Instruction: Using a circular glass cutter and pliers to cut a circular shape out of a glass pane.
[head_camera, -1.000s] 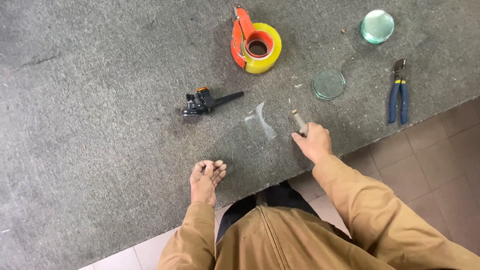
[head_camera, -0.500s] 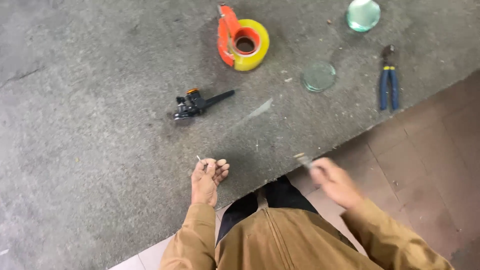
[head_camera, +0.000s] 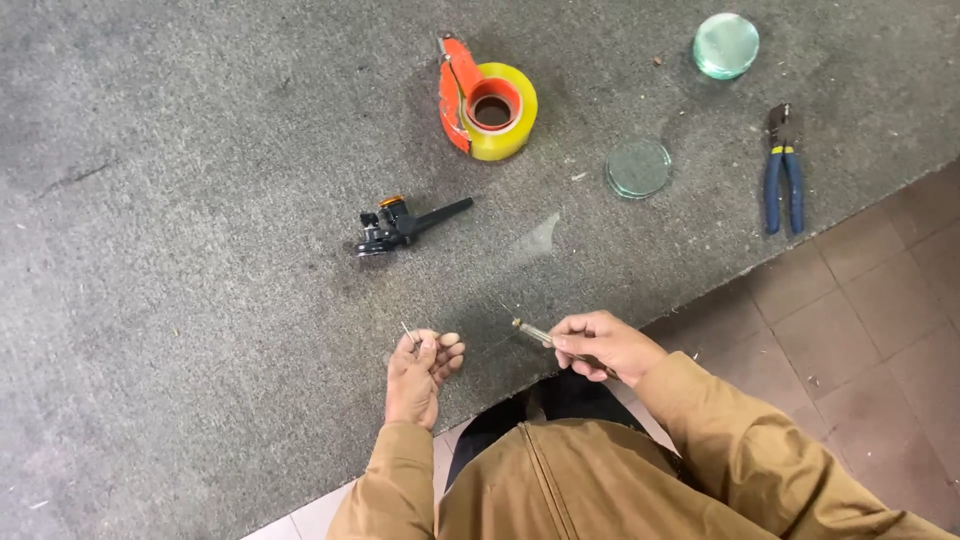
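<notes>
My left hand (head_camera: 422, 372) rests on the near edge of the grey felt-covered table (head_camera: 200, 300), fingers pinched on a thin clear sliver (head_camera: 407, 335) that sticks up from them. My right hand (head_camera: 603, 345) is shut on a slim metal pen-like tool (head_camera: 535, 334) whose tip points left toward the left hand. The two hands are about a hand's width apart. A faint glint of a clear pane (head_camera: 540, 237) shows on the felt beyond them; its outline is hard to make out.
A yellow tape roll in an orange dispenser (head_camera: 490, 100) lies at the back. A black tool with an orange knob (head_camera: 400, 222) sits mid-table. Two round glass discs (head_camera: 638, 167) (head_camera: 726, 45) and blue-handled pliers (head_camera: 783, 175) lie on the right. Tiled floor (head_camera: 860, 330) borders the table.
My right hand has left the tabletop by the clear pane, swung back over the edge, and now sits near my left hand, still holding the tool. The left hand has barely moved.
</notes>
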